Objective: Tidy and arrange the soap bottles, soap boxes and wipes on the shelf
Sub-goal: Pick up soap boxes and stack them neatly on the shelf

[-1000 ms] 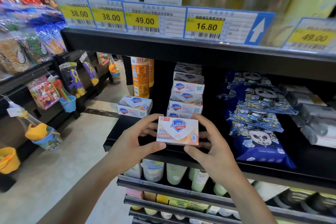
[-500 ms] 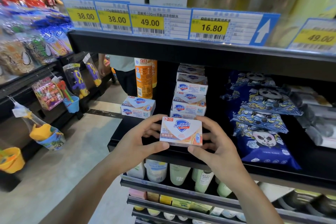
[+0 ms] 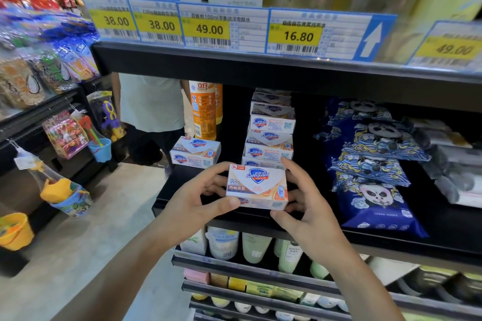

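While both hands grip the soap box at its ends, left hand and right hand curled round it over the shelf front edge, it should go down flat and square, label forward. Open room lies between the box stack and the single box near the left edge; the wipes crowd the right
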### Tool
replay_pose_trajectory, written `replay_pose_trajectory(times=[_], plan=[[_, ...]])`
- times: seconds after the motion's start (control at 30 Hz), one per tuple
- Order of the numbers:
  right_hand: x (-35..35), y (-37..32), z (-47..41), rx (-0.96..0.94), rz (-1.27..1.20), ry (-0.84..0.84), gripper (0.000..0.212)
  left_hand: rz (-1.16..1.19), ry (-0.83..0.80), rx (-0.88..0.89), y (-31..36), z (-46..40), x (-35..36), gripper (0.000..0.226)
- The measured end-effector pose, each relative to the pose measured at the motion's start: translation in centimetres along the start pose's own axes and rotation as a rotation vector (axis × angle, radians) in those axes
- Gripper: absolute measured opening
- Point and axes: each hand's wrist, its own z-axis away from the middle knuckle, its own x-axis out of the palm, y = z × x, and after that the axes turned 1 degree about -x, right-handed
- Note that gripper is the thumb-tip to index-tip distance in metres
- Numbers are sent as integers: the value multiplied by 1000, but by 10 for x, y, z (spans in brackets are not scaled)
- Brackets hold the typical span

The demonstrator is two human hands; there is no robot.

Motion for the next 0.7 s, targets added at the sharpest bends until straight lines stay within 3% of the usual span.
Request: replay_pose_trajectory(times=[0.3, 0.7], plan=[[-3, 2, 0, -13, 47, -82, 85, 12, 3, 13, 0, 0, 2, 59], [0, 1, 0, -51, 16, -25, 70, 45, 61, -27, 0, -1, 3, 56]])
